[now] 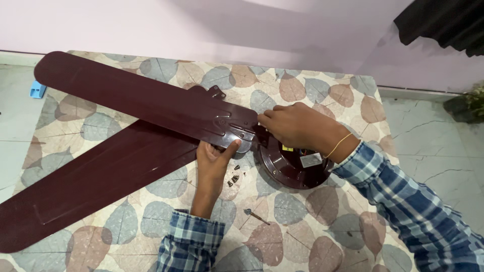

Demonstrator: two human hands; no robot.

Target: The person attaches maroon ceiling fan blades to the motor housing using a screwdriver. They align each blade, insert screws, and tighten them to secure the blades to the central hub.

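A dark maroon ceiling fan blade (136,98) stretches from the upper left to the round fan motor housing (290,163) at the centre right. My left hand (214,163) grips the blade's metal bracket end from below, thumb on top. My right hand (297,126) rests on the motor housing at the spot where the bracket meets it, fingers pinched there. Whether it holds a screw is hidden. A second maroon blade (85,189) lies under the first, running to the lower left.
Several small dark screws (233,177) lie loose just below my left thumb. A small screwdriver (256,215) lies nearer to me. Everything sits on a leaf-patterned table cover (302,231). A pink wall is behind; a blue object (37,89) lies at the far left.
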